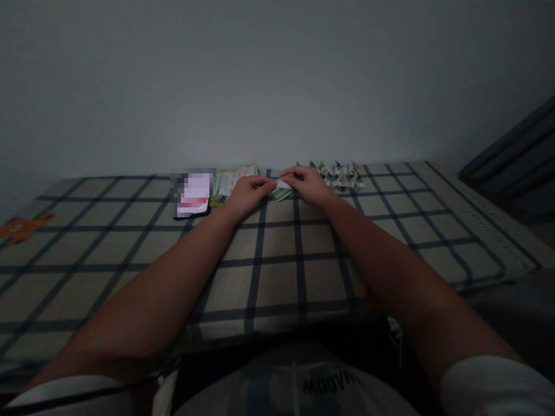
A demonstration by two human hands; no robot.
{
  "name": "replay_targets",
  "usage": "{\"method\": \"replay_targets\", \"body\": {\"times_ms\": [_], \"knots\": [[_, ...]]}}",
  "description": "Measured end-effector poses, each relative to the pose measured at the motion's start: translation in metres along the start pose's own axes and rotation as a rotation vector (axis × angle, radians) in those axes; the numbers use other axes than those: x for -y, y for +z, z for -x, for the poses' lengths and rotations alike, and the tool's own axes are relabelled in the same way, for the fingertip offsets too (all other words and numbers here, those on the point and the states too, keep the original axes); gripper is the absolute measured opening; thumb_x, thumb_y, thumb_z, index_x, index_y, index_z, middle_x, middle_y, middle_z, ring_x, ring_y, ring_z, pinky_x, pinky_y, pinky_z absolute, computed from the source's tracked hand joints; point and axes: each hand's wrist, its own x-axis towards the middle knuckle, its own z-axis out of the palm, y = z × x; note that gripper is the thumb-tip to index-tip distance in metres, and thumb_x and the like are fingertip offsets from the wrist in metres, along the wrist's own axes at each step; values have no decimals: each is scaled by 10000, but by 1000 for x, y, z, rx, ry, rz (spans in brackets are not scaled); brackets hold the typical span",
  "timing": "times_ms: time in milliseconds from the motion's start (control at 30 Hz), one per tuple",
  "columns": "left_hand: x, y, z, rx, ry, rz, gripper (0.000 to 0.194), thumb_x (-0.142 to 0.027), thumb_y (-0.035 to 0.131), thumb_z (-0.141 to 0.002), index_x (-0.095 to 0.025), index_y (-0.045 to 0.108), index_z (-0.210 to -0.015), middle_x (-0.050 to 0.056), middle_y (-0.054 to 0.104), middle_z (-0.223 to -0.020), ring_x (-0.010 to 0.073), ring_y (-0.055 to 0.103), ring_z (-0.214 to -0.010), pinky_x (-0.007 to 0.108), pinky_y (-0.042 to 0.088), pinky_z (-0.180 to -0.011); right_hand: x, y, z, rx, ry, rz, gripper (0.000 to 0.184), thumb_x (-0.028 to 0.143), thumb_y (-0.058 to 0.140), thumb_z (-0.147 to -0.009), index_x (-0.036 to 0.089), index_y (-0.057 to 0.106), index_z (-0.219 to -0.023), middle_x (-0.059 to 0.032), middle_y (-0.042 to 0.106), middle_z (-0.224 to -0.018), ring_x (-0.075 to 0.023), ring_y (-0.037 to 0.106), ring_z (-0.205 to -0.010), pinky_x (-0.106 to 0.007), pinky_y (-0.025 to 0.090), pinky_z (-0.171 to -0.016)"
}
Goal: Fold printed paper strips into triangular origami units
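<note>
Both my arms reach forward over a checked cloth surface [277,271]. My left hand [248,193] and my right hand [309,182] meet at a small piece of printed paper [282,189] lying on the cloth. The fingertips of both hands pinch and press this paper from either side. The fingers are curled together, not spread. Just right of my right hand lies a pile of several small folded paper pieces [342,174].
A phone with a lit screen [193,195] lies left of my left hand, beside printed leaflets [232,180]. An orange shape [21,226] marks the cloth at far left. A plain wall rises behind. Dark furniture [515,162] stands at right.
</note>
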Motion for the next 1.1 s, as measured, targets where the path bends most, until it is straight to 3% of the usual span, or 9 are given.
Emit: {"method": "replay_targets", "body": {"times_ms": [100, 433, 667, 833, 1000, 1100], "knots": [[1, 1, 0, 5, 33, 17, 422, -547, 700, -862, -181, 851, -1008, 85, 814, -967, 230, 691, -877, 350, 525, -822, 1, -2, -1, -31, 19, -38, 180, 273, 695, -871, 154, 799, -959, -71, 778, -946, -179, 651, -855, -324, 506, -844], [-3, 0, -1, -76, 63, 5, 335, -483, 706, -853, -174, 832, -884, 55, 779, -836, 209, 673, -802, 333, 515, -786, 3, 2, -2, -34, 33, -114, 177, 283, 720, -845, 147, 786, -937, -67, 760, -934, -173, 640, -847, -324, 501, -848], [4, 4, -1, -99, 56, 138, 376, -503, 801, -793, -213, 850, -1027, 76, 818, -1008, 230, 721, -941, 368, 543, -918, 1, 1, -3, -51, 46, -110, 190, 297, 703, -878, 160, 777, -987, -64, 750, -940, -179, 640, -853, -323, 495, -827], [2, 5, 0, -70, 51, 113, 384, -541, 791, -795, -197, 839, -957, 77, 803, -939, 215, 701, -862, 349, 544, -826, 5, 4, -2, -45, 9, -72, 182, 277, 694, -884, 149, 783, -976, -64, 756, -937, -169, 628, -832, -313, 485, -813], [2, 1, 0, -56, 9, 51, 262, -447, 766, -788, -186, 793, -794, 41, 741, -766, 170, 623, -709, 320, 495, -719, 6, 5, 1, 21, -23, 22, 199, 286, 677, -902, 146, 795, -979, -68, 753, -909, -176, 624, -807, -321, 477, -797], [3, 0, -1, -25, 23, 4, 263, -442, 744, -788, -183, 788, -795, 44, 735, -768, 173, 618, -713, 314, 480, -701, 6, 3, 2, 63, -64, 38, 196, 280, 675, -895, 140, 794, -963, -78, 763, -940, -185, 638, -855, -330, 481, -840]]}}
